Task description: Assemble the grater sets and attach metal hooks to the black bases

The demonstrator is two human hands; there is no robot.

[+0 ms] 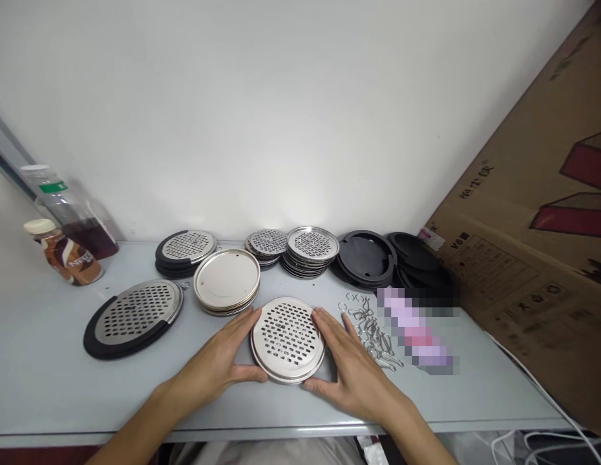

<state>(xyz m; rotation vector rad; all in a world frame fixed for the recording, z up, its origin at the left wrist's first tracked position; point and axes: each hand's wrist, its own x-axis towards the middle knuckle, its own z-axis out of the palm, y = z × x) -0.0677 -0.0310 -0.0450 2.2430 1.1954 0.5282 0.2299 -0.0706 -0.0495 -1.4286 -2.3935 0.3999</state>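
Note:
A round silver case with a perforated metal lid (287,339) lies flat near the front middle of the table. My left hand (225,355) grips its left rim, fingers at the far side and thumb at the near edge. Around the right rim, my right hand (346,361) holds it the same way. Just behind stands a stack of plain round metal pans (227,279). Loose wire hooks and rings (375,332) lie in a pile beside my right hand. To the left rests a perforated disc with a black rim cover (136,318).
Along the wall stand black-rimmed discs (187,250), perforated lids (266,243), a taller lid stack (311,248), black round covers (366,258) and more black covers (417,258). Two bottles (68,255) (90,226) stand far left. A large cardboard box (533,258) borders the right.

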